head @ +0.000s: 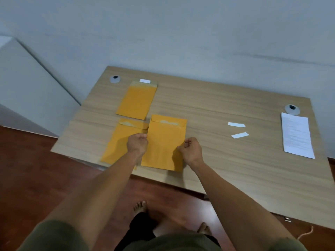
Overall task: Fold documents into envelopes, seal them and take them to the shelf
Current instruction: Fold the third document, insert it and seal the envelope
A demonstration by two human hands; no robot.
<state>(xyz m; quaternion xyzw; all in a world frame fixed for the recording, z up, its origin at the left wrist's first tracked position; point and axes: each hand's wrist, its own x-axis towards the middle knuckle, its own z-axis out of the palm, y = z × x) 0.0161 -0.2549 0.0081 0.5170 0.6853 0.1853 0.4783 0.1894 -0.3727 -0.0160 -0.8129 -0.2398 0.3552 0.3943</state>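
Three yellow-brown envelopes lie on the wooden desk (217, 105). The middle envelope (164, 142) has its flap folded down, and both hands grip it: my left hand (137, 144) pinches its left edge, my right hand (190, 149) pinches its right edge. A second envelope (119, 142) lies just to its left, partly under my left hand. The third envelope (136, 101) rests farther back. A stack of white printed documents (296, 135) sits at the desk's right side, away from both hands.
Two white paper strips (236, 125) (239, 135) lie right of centre, and a third strip (145, 81) lies at the back beside the far envelope. Round cable grommets (115, 78) (292, 109) mark the back corners. A white cabinet (27, 84) stands left. My bare feet stand on the wooden floor.
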